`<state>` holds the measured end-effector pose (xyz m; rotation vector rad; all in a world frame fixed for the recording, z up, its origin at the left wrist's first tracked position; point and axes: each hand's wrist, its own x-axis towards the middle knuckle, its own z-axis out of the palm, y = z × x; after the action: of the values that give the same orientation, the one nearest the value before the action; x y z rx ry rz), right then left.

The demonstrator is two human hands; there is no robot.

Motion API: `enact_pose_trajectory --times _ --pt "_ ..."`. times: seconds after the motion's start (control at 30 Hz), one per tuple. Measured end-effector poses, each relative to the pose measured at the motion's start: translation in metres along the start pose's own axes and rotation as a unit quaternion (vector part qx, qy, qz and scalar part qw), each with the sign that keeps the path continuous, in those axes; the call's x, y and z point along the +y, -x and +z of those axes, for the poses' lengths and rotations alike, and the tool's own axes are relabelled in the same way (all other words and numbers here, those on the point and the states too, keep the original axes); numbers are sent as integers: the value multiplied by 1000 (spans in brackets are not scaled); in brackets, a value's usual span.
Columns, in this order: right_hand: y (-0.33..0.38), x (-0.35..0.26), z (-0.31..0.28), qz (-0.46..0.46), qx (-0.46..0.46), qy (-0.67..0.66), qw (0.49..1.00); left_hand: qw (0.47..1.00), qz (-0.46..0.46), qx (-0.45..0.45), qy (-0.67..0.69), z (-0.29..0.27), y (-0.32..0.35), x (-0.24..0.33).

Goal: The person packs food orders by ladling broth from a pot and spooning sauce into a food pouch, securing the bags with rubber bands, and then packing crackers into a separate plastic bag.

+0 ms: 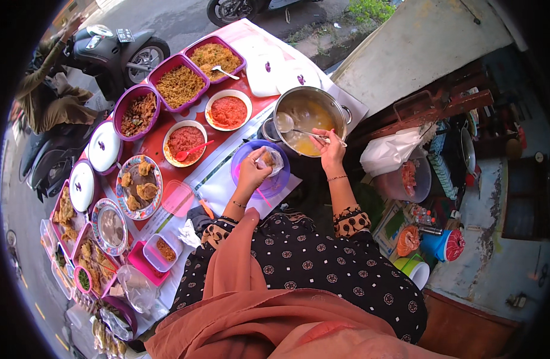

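Observation:
My left hand (253, 172) holds a small clear plastic bag (271, 159) with brown food in it over a purple bowl (253, 157) on the table. My right hand (330, 148) grips the handle of a metal ladle (287, 123) whose bowl rests in a large steel pot (343, 113) of yellow broth. The pot stands at the table's right end, just beyond the purple bowl.
The red-covered table (161, 141) carries purple trays of noodles (180, 85), white bowls of red sauce (228, 111), a plate of fried pieces (138, 185) and lidded pots (104, 145). A person sits on a scooter (113, 48) at the far left. Tubs and a white bag (387, 152) crowd the right.

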<state>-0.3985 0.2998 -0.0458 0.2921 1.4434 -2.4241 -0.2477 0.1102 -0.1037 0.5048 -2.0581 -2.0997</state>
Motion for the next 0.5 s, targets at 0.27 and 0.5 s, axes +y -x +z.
enact_pose_trajectory --times 0.27,0.5 --pt "23 -5 9 -111 -87 140 980 1000 9 4 -16 3 1 0" --pt "-2 -31 11 -449 -144 553 687 999 34 3 -27 -1 4 -8"
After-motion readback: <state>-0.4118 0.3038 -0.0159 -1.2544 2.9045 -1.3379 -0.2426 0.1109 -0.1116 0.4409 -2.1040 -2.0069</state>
